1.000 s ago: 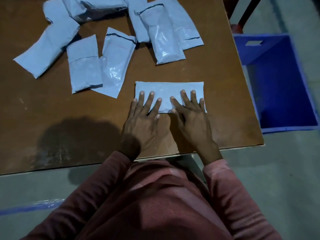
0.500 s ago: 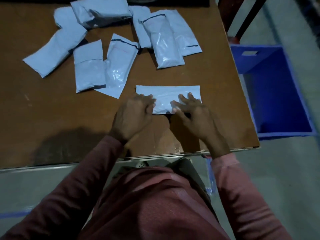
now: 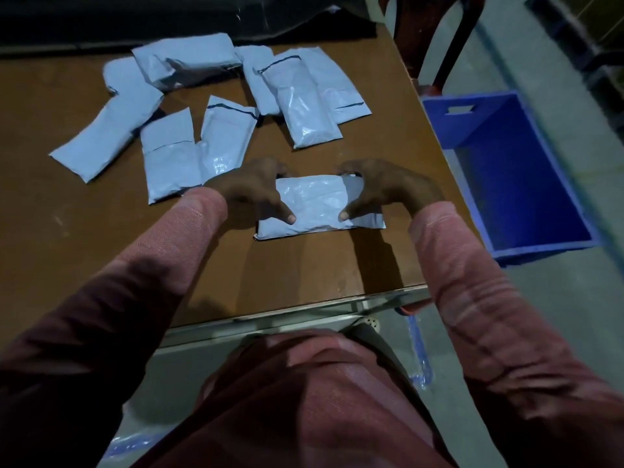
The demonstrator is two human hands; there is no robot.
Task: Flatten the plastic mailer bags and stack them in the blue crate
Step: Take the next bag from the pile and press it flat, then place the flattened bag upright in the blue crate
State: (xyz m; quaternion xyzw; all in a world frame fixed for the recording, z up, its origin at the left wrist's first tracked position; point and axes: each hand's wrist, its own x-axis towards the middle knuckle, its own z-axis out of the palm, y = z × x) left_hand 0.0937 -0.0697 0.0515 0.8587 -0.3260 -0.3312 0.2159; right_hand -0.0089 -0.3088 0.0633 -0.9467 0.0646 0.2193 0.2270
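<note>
A pale blue-grey plastic mailer bag (image 3: 315, 206) lies flat near the front right of the brown table (image 3: 67, 251). My left hand (image 3: 251, 187) holds its left end, thumb on top and fingers curled over the far edge. My right hand (image 3: 381, 185) holds its right end the same way. Several more mailer bags (image 3: 169, 153) lie scattered across the back of the table, some overlapping. The blue crate (image 3: 540, 251) stands on the floor to the right of the table; the part of its inside that shows holds nothing.
A dark chair frame (image 3: 425, 38) stands behind the table's right corner, just beyond the crate. Grey floor runs along the right side and in front of the table. Clear plastic wrap (image 3: 418, 359) lies on the floor below the table's front edge.
My hands went from pressing flat on the near edge of the mailer to gripping its two ends. The view has shifted back and down, showing more of my sleeves.
</note>
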